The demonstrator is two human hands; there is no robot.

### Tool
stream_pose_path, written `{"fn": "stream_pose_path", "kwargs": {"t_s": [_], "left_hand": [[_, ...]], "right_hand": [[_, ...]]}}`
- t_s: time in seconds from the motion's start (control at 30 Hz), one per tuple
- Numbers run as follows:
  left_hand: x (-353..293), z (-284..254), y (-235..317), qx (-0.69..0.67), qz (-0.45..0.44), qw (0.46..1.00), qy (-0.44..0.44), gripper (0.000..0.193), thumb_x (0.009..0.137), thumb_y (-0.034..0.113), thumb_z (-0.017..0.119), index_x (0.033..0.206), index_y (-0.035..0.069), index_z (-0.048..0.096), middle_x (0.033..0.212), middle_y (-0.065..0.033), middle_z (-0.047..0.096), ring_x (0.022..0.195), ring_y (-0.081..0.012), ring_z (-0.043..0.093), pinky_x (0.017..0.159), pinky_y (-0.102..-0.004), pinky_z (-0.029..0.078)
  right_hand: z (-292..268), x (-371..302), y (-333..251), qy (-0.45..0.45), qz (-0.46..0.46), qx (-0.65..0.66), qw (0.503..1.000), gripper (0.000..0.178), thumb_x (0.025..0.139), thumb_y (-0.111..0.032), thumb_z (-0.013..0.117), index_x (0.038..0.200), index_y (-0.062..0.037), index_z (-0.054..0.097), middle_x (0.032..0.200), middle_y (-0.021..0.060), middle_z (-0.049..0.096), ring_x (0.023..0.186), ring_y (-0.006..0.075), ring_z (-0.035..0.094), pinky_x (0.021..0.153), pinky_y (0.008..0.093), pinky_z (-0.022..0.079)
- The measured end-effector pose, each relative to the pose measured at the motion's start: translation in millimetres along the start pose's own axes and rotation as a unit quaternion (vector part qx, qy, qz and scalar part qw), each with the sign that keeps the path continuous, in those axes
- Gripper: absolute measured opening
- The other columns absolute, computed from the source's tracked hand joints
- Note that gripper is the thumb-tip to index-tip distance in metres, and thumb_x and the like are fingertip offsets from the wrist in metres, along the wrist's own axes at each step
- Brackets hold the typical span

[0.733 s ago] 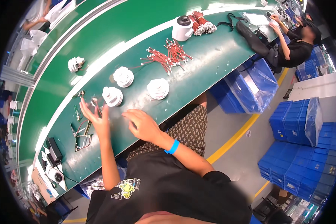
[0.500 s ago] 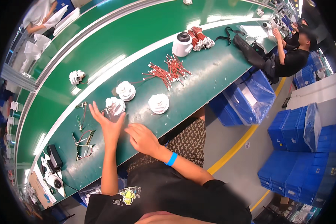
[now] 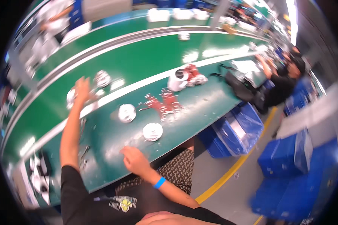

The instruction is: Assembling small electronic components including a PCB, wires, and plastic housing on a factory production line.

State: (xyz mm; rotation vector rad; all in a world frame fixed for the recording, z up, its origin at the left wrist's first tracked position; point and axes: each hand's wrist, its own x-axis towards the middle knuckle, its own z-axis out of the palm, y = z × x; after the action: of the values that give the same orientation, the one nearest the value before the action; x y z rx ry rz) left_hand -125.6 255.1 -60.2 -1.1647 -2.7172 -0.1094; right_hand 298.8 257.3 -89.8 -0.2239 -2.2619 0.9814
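My left hand [image 3: 82,90] reaches out over the green belt, its fingers smeared by motion. Right beside it is a white round part [image 3: 70,98]; whether the hand grips it I cannot tell. Another white round part [image 3: 102,79] lies on the belt to the right of that hand. My right hand [image 3: 136,162], with a blue wristband, hovers over the table's near edge with its fingers curled in and nothing visible in them. Two more white round parts, one farther off [image 3: 127,113] and one nearer [image 3: 153,132], rest on the dark green table in front of it.
Red wires with white ends [image 3: 163,104] lie beyond the parts, beside a white-and-black camera housing [image 3: 177,80] and a wire bundle [image 3: 194,75]. A black bag [image 3: 239,87] is farther right. Blue bins [image 3: 229,131] stand by the table. A co-worker [image 3: 285,80] sits at right.
My left hand has moved from the table out over the belt. One white round part is gone from the table, and two now show on the belt. My view has shifted too.
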Motion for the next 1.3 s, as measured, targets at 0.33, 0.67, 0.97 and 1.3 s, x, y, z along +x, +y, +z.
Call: {"fn": "stream_pose_path", "kwargs": {"t_s": [0.33, 0.67, 0.97, 1.3], "left_hand": [[-5.5, 43.2, -252.4, -0.075, -0.084, 0.982, -0.154, 0.086, 0.043, 0.01, 0.089, 0.112, 0.004, 0.039, 0.108, -0.0276, 0.059, 0.103, -0.0462, 0.058, 0.083, -0.0516, 0.051], [-71.6, -13.5, -217.2, -0.093, 0.041, 0.995, -0.009, 0.076, 0.061, 0.015, 0.071, 0.129, 0.0, 0.038, 0.11, -0.0273, 0.051, 0.105, -0.0447, 0.051, 0.091, -0.0487, 0.043], [-290.1, -29.1, 92.2, -0.506, -0.093, 0.857, 0.032, 0.077, 0.07, 0.017, 0.081, 0.134, 0.002, 0.042, 0.127, -0.0141, 0.052, 0.124, -0.0262, 0.046, 0.107, -0.0378, 0.033], [-305.9, -51.9, 170.2, -0.303, -0.061, 0.944, 0.119, 0.075, 0.065, 0.036, 0.081, 0.123, 0.003, 0.048, 0.129, -0.0138, 0.051, 0.127, -0.0306, 0.042, 0.112, -0.0501, 0.019]], "right_hand": [[21.1, -10.1, 1.8, -0.007, -0.026, 0.014, 1.0, 0.03, 0.076, -0.007, 0.059, 0.106, -0.0004, 0.058, 0.101, 0.0135, 0.057, 0.101, 0.0289, 0.054, 0.091, 0.0392, 0.042], [19.5, -2.1, -14.1, 0.009, -0.073, 0.012, 0.997, 0.024, 0.075, -0.007, 0.06, 0.099, -0.0016, 0.058, 0.092, 0.0123, 0.055, 0.09, 0.0284, 0.054, 0.081, 0.0385, 0.043], [-52.2, -6.8, -18.9, 0.148, -0.051, 0.097, 0.983, 0.014, 0.073, 0.004, 0.058, 0.083, -0.0013, 0.065, 0.061, 0.0074, 0.06, 0.049, 0.0225, 0.057, 0.047, 0.0322, 0.045], [-143.9, 90.4, 48.2, 0.138, 0.133, -0.038, 0.981, 0.015, 0.091, -0.008, 0.057, 0.101, 0.0008, 0.063, 0.081, 0.0076, 0.067, 0.071, 0.0127, 0.062, 0.063, 0.0273, 0.048]]}}
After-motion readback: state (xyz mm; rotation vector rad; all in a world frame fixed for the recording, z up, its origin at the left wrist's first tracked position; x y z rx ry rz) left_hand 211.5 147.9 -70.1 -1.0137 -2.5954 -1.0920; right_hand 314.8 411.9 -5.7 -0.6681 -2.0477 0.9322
